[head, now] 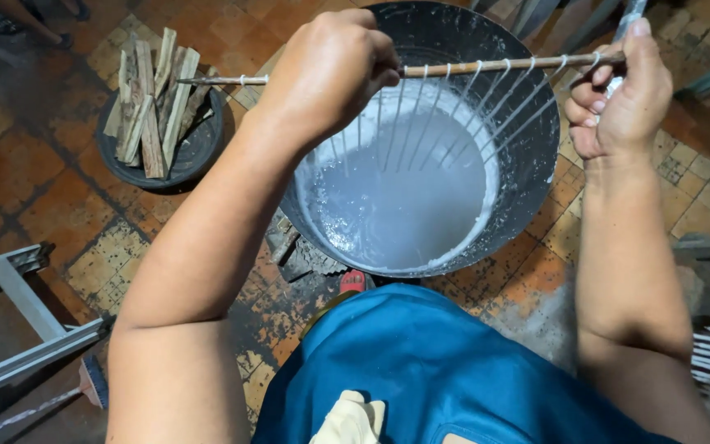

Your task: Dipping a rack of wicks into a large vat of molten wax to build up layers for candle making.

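Fists close on a thin wooden rod [486,66]: the left hand [330,70] wraps it toward one end, and the right hand [618,99] pinches the other end between thumb and fingers. Each grip is clenched on the rod, whose long axis runs straight from one hand to the other, nearly level. Between the grips a row of white strings [454,111] is tied to the rod and slants down into pale, milky liquid [404,197], probably wax, though the view does not settle it. The liquid sits in a dark metal basin [536,148] directly below both hands. Beyond the left grip, the rod's tip points over a shallow black pan of split wood [154,107] on the tiled floor [51,205]. A blue apron [429,362] lies nearer the body.
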